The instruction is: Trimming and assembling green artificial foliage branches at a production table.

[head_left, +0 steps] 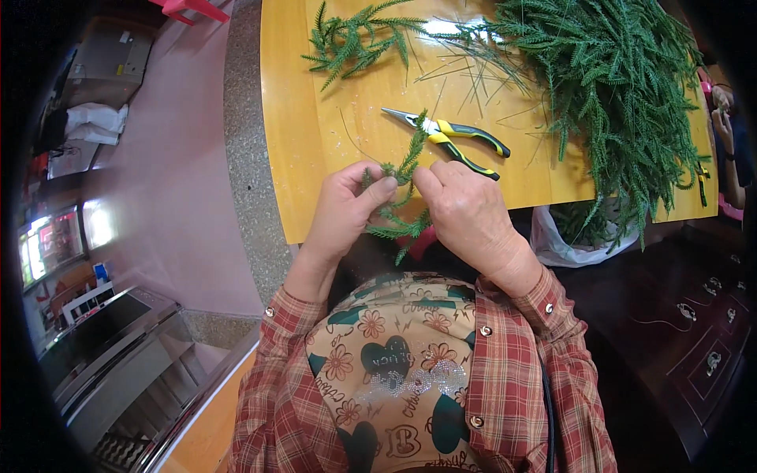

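Note:
An artificial green pine sprig (412, 158) is held between my two hands at the table's near edge. My left hand (344, 206) pinches its middle between thumb and fingers, and short branches hang below. My right hand (467, 206) is closed against the sprig's right side; its fingertips are partly hidden, and I cannot see exactly what part they grip. Just beyond lie long-nose pliers (449, 140) with yellow and black handles, their jaws pointing left. A thin wire curves up near my left hand.
On the yellow table (307, 142), a big heap of pine sprigs (607, 87) covers the right side. A smaller bunch (355, 39) and loose thin stems (481, 75) lie farther back. A white plastic bag (564, 244) hangs below the edge. At far right shows another person's arm (727, 134).

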Demonstrator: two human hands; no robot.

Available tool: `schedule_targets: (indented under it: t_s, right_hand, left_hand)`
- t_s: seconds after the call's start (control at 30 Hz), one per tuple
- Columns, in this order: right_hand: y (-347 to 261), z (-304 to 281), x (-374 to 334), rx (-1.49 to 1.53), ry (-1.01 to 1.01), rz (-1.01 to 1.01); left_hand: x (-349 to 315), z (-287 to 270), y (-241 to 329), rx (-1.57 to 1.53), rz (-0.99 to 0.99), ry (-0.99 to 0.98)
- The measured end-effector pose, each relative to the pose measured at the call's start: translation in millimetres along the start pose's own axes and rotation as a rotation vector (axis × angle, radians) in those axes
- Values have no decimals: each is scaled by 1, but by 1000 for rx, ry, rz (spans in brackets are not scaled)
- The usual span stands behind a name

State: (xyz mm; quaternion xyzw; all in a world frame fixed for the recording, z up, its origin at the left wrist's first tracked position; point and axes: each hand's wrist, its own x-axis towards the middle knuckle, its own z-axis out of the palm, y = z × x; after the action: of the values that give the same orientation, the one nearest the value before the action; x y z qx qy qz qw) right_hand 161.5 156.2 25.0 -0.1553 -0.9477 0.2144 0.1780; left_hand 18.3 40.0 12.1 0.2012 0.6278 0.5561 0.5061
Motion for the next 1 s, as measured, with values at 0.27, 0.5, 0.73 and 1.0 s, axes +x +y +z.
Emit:
schedule_targets:
  t_s: [0.27, 0.5, 0.73, 1.0]
  right_hand:
    - [2, 0, -1, -23, -1, -72]
    - [2, 0, 1, -110, 7, -68]
    - [8, 4, 19, -307, 427, -325]
    - [2, 13, 4, -212, 304, -314]
  left_hand:
    - [1, 3, -3, -154, -43, -18]
    - [3, 4, -8, -122, 34, -14]
    - [7, 12, -3, -180, 57, 124]
    - [2, 6, -23, 265, 264, 238]
